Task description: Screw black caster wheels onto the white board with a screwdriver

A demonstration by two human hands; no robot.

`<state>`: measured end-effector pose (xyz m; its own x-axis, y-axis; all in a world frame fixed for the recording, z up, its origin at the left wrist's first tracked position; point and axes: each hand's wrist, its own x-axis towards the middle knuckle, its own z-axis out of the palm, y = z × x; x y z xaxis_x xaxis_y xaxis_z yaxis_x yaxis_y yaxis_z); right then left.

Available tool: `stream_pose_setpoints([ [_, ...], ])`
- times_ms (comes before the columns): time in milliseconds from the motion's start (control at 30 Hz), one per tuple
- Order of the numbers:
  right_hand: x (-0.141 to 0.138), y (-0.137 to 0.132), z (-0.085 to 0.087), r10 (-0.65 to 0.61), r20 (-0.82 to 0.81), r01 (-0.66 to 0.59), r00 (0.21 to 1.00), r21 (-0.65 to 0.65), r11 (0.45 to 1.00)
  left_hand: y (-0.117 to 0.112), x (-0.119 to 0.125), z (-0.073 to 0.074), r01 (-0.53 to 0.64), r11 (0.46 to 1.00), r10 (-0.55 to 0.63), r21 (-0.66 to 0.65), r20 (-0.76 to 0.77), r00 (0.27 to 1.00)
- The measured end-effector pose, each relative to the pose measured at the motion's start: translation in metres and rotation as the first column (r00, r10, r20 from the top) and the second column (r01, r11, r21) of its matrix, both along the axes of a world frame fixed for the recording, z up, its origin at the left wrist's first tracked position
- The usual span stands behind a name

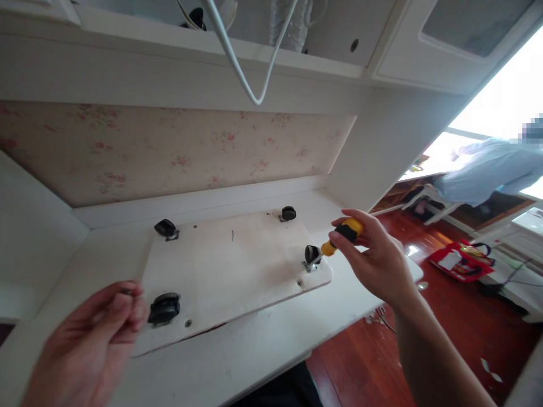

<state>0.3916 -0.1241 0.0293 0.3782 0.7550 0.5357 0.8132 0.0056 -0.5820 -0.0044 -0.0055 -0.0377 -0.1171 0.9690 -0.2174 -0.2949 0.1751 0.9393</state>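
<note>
Currently the right hand (375,251) grasps a yellow-and-black screwdriver (350,229), its shaft slanting down from the fingers to the metal mount of a black caster (312,254) just left of that hand, on a pale board (237,271) lying between both hands. Thumb and fingertips of the left hand (91,333) are pinched together around a small dark bit (126,291) too blurred to name, with a second caster (164,308) just right of them and two farther casters (166,228) beyond the hands.
</note>
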Motion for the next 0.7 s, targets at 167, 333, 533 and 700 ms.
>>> stream_pose_setpoints([
  [167, -0.013, -0.005, 0.015, 0.141, -0.201, -0.051, 0.969, 0.4, 0.915, -0.047, 0.08, 0.012, 0.319, 0.933, -0.197, -0.168, 0.505, 0.84],
  [333, -0.045, -0.024, -0.004, 0.276, -0.267, -0.03, 0.923, 0.665, 0.746, -0.056, 0.125, 0.008, 0.433, 0.86, -0.036, -0.27, 0.814, 0.579],
  [533, -0.076, -0.045, -0.033, 0.262, -0.447, 0.115, 0.856, 0.657, 0.745, -0.06, 0.151, 0.007, 0.477, 0.839, 0.048, -0.262, 0.908, 0.415],
  [700, -0.072, -0.049, -0.041, 0.292, -0.412, 0.056, 0.863, 0.654, 0.754, -0.061, 0.157, 0.006, 0.513, 0.822, 0.047, -0.248, 0.927, 0.373],
])
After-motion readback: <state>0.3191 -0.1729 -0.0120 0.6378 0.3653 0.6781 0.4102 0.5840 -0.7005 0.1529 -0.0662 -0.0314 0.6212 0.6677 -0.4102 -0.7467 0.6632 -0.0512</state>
